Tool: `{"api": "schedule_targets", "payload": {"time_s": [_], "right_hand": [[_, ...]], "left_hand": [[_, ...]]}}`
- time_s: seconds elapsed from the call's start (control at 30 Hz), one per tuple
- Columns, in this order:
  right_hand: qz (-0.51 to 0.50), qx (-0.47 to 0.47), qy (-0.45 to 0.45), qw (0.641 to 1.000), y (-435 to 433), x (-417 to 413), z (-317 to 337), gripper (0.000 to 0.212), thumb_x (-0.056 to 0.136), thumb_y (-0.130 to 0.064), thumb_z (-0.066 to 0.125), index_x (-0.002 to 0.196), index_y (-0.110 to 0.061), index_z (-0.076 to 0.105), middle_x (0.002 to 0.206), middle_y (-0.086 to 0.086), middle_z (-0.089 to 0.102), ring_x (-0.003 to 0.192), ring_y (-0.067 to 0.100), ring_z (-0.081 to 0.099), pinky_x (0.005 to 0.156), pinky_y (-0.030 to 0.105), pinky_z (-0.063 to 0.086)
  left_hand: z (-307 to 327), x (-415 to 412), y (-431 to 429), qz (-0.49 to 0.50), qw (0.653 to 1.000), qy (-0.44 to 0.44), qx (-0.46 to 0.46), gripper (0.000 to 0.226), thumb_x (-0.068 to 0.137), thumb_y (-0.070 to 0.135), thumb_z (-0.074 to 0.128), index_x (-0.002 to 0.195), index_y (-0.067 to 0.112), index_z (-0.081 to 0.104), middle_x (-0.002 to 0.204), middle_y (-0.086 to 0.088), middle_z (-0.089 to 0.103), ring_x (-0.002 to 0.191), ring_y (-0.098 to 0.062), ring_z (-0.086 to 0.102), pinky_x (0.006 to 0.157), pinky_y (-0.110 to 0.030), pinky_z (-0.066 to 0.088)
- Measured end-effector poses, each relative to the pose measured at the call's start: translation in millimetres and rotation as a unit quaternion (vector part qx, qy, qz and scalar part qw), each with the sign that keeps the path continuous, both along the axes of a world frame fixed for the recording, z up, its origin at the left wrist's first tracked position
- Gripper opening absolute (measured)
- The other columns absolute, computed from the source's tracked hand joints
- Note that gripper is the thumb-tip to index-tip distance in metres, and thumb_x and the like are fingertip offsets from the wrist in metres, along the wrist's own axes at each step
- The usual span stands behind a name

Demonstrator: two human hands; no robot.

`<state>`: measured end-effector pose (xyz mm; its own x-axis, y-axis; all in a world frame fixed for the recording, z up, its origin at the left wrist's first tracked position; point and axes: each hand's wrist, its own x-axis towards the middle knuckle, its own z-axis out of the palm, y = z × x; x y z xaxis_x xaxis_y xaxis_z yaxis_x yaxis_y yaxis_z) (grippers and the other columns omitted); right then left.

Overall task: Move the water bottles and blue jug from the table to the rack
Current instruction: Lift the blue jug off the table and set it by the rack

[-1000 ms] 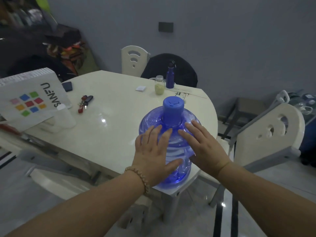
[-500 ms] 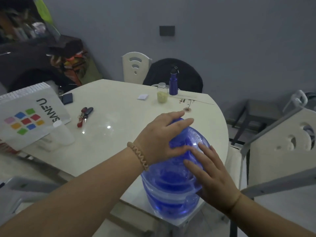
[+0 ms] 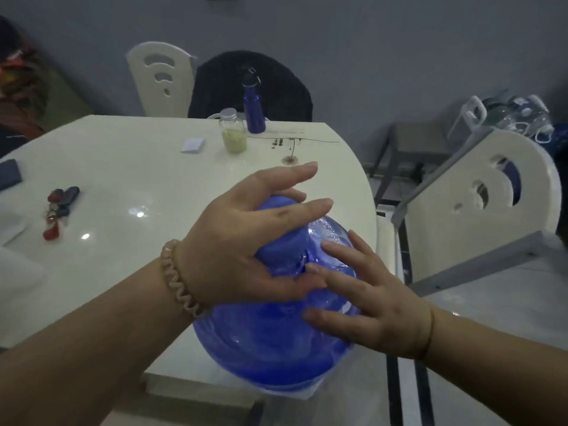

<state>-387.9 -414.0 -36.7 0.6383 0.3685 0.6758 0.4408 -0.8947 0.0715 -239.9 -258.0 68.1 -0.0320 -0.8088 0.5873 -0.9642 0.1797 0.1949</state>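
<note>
The big translucent blue jug (image 3: 270, 342) stands on the near right corner of the white table (image 3: 123, 167). My left hand (image 3: 242, 241), with a bead bracelet on the wrist, wraps around the jug's blue capped neck. My right hand (image 3: 365, 302) lies flat against the jug's right shoulder, fingers spread. A dark blue metal bottle (image 3: 254, 109) and a small clear bottle (image 3: 233, 130) with yellowish liquid stand at the table's far edge. Clear handled bottles (image 3: 510, 113) sit together at the far right, behind a chair.
White chairs stand at the far side (image 3: 159, 78) and close on the right (image 3: 479, 207); a dark jacket (image 3: 276, 78) hangs over another chair. Keys (image 3: 60, 207), a phone (image 3: 9, 176) and a small white pad (image 3: 193, 146) lie on the table.
My left hand has moved from the jug's side up onto its capped neck. My right hand stays on the right shoulder. The camera has come closer, over the jug.
</note>
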Motion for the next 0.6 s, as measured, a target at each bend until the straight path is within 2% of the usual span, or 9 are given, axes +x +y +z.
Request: {"api": "schedule_targets", "payload": {"time_s": [0.07,0.13,0.2,0.27,0.4,0.6], "right_hand": [[0.000,0.006,-0.006,1.000,0,1,0,0.050,0.086,-0.032,0.070,0.124,-0.027,0.040,0.134,0.010,0.038,0.130,0.039,0.033,0.106,0.061,0.028],[0.002,0.010,-0.007,1.000,0,0,-1,0.049,0.086,-0.031,0.070,0.124,-0.026,0.040,0.134,0.010,0.039,0.129,0.040,0.033,0.106,0.061,0.028],[0.002,0.016,-0.004,1.000,-1,-1,-3,0.050,0.086,-0.031,0.070,0.126,-0.026,0.039,0.135,0.011,0.038,0.130,0.040,0.033,0.106,0.062,0.028],[-0.002,0.023,0.000,1.000,-1,-2,-5,0.054,0.086,-0.030,0.071,0.129,-0.026,0.038,0.137,0.010,0.037,0.132,0.039,0.032,0.105,0.062,0.028],[-0.009,0.030,0.013,0.999,0,-2,-9,0.070,0.084,-0.030,0.073,0.137,-0.029,0.028,0.142,0.008,0.033,0.136,0.037,0.029,0.104,0.064,0.029],[-0.020,0.019,0.031,0.999,3,-9,-6,0.074,0.081,-0.032,0.075,0.138,-0.030,0.027,0.143,0.009,0.032,0.138,0.036,0.026,0.106,0.063,0.027]], "left_hand": [[-1,-1,0,0.007,0.999,0.032,0.006,0.071,0.067,0.046,0.079,0.126,0.018,0.050,0.142,-0.016,0.031,0.124,-0.024,0.047,0.096,-0.038,0.048],[0,-3,1,0.019,0.998,0.047,0.026,0.073,0.066,0.047,0.079,0.126,0.018,0.048,0.143,-0.017,0.031,0.126,-0.025,0.046,0.099,-0.037,0.046],[3,-6,1,0.035,0.998,0.027,0.042,0.068,0.069,0.047,0.075,0.125,0.018,0.050,0.134,-0.012,0.047,0.114,-0.021,0.054,0.092,-0.032,0.050],[4,-9,1,0.053,0.997,0.023,0.041,0.057,0.071,0.041,0.075,0.118,0.015,0.059,0.114,-0.009,0.061,0.100,-0.017,0.058,0.083,-0.028,0.052],[2,-16,-1,0.088,0.994,0.066,0.008,0.033,0.071,0.024,0.078,0.099,0.010,0.069,0.097,-0.006,0.063,0.086,-0.014,0.059,0.078,-0.026,0.050],[2,-24,1,0.100,0.992,0.073,-0.005,0.029,0.071,0.020,0.077,0.096,0.009,0.069,0.095,-0.006,0.064,0.084,-0.013,0.059,0.077,-0.024,0.050]]}}
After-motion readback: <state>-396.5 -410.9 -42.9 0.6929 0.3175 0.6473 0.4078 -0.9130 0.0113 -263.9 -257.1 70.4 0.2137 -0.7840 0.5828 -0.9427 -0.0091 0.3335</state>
